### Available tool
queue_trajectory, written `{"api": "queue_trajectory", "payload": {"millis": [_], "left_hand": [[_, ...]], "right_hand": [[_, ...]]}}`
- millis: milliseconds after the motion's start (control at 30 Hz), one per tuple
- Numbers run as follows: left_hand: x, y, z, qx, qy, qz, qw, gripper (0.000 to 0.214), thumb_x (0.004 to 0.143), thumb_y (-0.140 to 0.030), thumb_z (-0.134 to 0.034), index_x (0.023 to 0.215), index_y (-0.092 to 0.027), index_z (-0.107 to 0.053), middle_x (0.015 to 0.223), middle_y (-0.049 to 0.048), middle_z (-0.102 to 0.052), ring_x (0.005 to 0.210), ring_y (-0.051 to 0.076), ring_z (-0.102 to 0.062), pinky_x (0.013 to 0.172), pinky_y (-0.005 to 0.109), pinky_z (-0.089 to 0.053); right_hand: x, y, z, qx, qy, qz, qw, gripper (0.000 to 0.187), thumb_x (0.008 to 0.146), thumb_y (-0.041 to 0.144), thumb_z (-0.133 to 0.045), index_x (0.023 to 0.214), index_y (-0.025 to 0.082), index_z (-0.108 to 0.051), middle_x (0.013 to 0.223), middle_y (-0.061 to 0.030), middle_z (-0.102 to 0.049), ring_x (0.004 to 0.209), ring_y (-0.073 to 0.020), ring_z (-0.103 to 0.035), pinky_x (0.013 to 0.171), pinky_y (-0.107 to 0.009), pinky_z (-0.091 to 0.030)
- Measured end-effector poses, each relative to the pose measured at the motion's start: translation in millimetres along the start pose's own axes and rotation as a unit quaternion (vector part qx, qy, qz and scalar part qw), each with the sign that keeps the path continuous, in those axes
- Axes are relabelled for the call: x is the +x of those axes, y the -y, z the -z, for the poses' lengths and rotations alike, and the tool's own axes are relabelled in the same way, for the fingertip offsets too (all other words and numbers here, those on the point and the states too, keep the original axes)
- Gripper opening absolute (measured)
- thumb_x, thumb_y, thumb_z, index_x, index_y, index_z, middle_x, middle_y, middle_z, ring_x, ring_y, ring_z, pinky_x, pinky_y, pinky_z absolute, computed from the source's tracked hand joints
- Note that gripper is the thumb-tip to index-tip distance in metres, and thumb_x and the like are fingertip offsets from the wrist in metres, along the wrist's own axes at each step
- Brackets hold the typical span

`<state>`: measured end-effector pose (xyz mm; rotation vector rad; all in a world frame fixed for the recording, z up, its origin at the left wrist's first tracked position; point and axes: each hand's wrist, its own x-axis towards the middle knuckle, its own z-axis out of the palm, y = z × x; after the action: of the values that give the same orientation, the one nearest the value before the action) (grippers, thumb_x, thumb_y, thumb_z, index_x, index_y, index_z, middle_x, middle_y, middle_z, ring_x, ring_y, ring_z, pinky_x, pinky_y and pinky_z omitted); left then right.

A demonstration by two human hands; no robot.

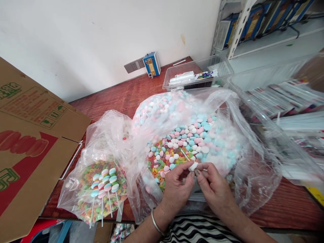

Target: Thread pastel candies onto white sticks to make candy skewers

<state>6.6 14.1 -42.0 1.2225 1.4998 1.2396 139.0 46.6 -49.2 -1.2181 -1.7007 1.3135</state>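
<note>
In front of me, my left hand [179, 182] and my right hand [212, 184] meet with their fingers pinched on a white candy piece [193, 166]. A thin white stick [185, 155] slants up and to the left from it. Below my fingers and behind them, an opened clear plastic bag [253, 182] holds pink, blue and white candies [187, 136], with colourful ring-shaped beads or candies [162, 165] at its left. To the left, several candy skewers on white sticks [105, 184] lie on another clear bag [76, 199] of small coloured rings.
A cardboard box [35, 141] stands at the left edge. Clear plastic bins [197, 64] with packets stand at the back and right. A blue device [152, 64] rests against the wall beside a socket strip [134, 65]. Shelving [239, 33] is at the upper right.
</note>
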Motion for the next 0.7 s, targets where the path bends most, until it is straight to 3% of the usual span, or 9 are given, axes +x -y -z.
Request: {"api": "queue_trajectory", "payload": {"millis": [100,167,267,400,500,700], "left_hand": [[-5.9,1.2,10.9,0.071,0.018,-0.014,0.997,0.046,0.093,-0.026,-0.053,0.138,-0.022,-0.051,0.115,0.0078,-0.071,0.084,0.016,-0.069,0.079,0.030,-0.057],[-3.3,4.4,27.3,0.147,-0.038,-0.027,0.988,0.047,0.095,-0.025,-0.048,0.142,-0.023,-0.045,0.115,0.0075,-0.071,0.080,0.015,-0.068,0.077,0.030,-0.056],[6.3,8.4,58.1,0.294,-0.116,-0.072,0.946,0.030,0.095,-0.021,-0.047,0.121,-0.022,-0.063,0.111,0.0073,-0.070,0.100,0.019,-0.065,0.092,0.036,-0.051],[14.2,10.7,85.6,0.414,-0.071,-0.068,0.905,0.020,0.092,-0.015,-0.051,0.096,-0.022,-0.069,0.102,0.0073,-0.069,0.104,0.023,-0.060,0.091,0.040,-0.049],[14.3,11.5,89.1,0.440,-0.028,-0.074,0.895,0.016,0.090,-0.014,-0.053,0.090,-0.021,-0.067,0.095,0.0063,-0.068,0.100,0.023,-0.059,0.091,0.041,-0.048],[12.9,7.4,75.5,0.398,0.025,-0.091,0.913,0.012,0.088,-0.015,-0.058,0.094,-0.021,-0.068,0.095,0.0051,-0.067,0.095,0.021,-0.059,0.087,0.037,-0.047]], "right_hand": [[3.0,-9.3,2.5,0.079,0.020,-0.054,0.995,0.025,0.094,0.046,-0.047,0.100,0.023,-0.048,0.061,0.0043,-0.060,0.048,-0.0142,-0.050,0.048,-0.024,-0.039],[4.5,-10.6,5.7,0.108,0.034,-0.080,0.990,0.029,0.093,0.050,-0.048,0.097,0.022,-0.050,0.054,0.0077,-0.050,0.043,-0.0114,-0.038,0.042,-0.022,-0.029],[5.5,-3.5,11.7,0.082,0.050,-0.079,0.992,0.030,0.092,0.051,-0.049,0.088,0.021,-0.054,0.053,0.0081,-0.041,0.045,-0.0102,-0.033,0.042,-0.022,-0.024],[5.3,11.0,15.4,0.006,0.086,-0.043,0.995,0.026,0.094,0.043,-0.046,0.082,0.021,-0.054,0.055,0.0070,-0.040,0.050,-0.0113,-0.037,0.048,-0.023,-0.030],[4.7,14.9,13.9,-0.031,0.112,-0.027,0.993,0.024,0.095,0.038,-0.044,0.081,0.021,-0.053,0.055,0.0073,-0.039,0.050,-0.0121,-0.038,0.050,-0.024,-0.031],[3.2,12.8,14.7,-0.081,0.146,-0.011,0.986,0.022,0.097,0.032,-0.042,0.082,0.021,-0.054,0.060,0.0053,-0.050,0.055,-0.0135,-0.047,0.053,-0.025,-0.034]]}}
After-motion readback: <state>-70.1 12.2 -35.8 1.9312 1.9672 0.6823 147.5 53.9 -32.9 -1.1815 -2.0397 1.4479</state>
